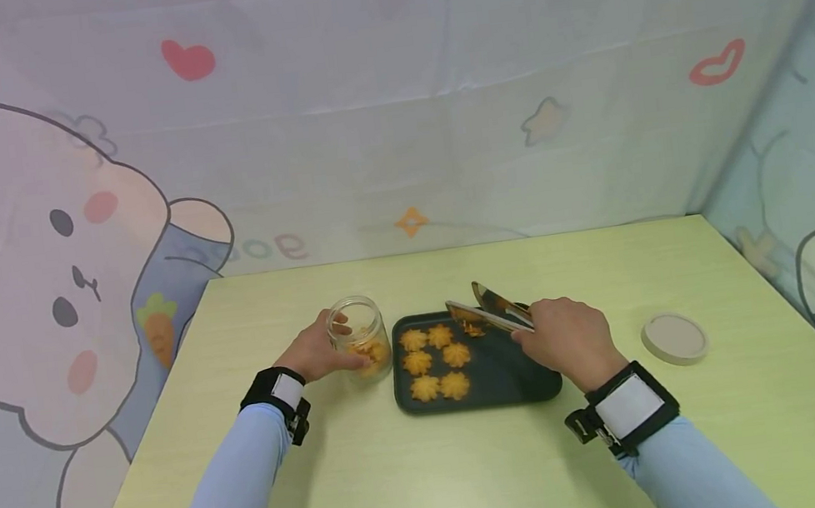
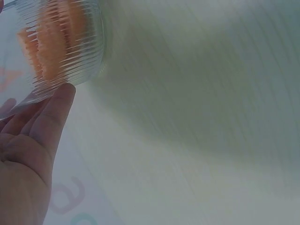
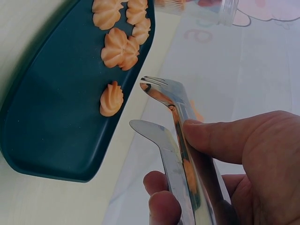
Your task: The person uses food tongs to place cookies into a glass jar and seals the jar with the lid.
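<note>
My left hand [image 1: 319, 349] grips a clear glass jar [image 1: 381, 356] with its mouth uncovered, thumb on the near side. Orange-brown cookies lie inside its ribbed lower part, and the left wrist view shows some of these cookies [image 2: 51, 44] through the glass. In my right hand [image 1: 568, 340] are metal tongs [image 3: 180, 136], their tips apart with nothing between them. They hang over the far edge of a dark tray [image 1: 507, 372]. Several flower-shaped cookies [image 1: 457, 355] sit on the tray's left half. One separate cookie [image 3: 111, 99] lies nearest the tongs, partly hidden by them in the head view.
A round, pale lid [image 1: 675, 338] lies on the light wooden table [image 1: 403, 481], right of the tray. Behind the table hangs a printed cloth [image 1: 394, 138] with a cartoon figure, and another cloth stands at the right side.
</note>
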Available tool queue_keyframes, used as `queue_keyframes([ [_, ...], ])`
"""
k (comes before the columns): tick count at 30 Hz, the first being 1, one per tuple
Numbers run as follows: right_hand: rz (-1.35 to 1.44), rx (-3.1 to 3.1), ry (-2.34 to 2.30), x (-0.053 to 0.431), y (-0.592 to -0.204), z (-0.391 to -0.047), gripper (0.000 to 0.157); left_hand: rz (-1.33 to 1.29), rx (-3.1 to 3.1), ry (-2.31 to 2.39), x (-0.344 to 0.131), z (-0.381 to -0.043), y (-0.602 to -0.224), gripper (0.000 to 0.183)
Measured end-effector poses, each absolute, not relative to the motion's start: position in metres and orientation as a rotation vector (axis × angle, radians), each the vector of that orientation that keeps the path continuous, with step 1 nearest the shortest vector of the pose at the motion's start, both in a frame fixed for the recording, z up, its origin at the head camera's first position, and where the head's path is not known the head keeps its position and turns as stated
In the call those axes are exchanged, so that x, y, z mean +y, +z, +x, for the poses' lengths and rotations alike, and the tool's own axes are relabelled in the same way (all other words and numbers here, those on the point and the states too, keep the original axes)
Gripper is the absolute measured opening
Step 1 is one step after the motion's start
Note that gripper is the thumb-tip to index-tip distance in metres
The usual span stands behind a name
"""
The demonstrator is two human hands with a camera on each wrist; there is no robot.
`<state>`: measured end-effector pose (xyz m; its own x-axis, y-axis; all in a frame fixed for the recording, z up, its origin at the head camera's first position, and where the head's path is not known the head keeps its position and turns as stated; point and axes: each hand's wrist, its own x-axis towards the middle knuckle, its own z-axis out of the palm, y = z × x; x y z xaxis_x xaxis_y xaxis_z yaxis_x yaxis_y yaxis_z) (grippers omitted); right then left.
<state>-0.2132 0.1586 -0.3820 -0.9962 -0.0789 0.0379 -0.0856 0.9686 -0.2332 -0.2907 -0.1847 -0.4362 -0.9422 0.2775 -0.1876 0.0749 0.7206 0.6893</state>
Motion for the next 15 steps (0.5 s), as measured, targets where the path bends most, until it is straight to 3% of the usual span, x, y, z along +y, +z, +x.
queue_keyframes([
  [15,0.130,-3.116,0.353,0.1566,-0.3861,-0.2128,0.033,0.284,2.639,1.081,-0.1865,-0.2936,-0.4406,0.080],
])
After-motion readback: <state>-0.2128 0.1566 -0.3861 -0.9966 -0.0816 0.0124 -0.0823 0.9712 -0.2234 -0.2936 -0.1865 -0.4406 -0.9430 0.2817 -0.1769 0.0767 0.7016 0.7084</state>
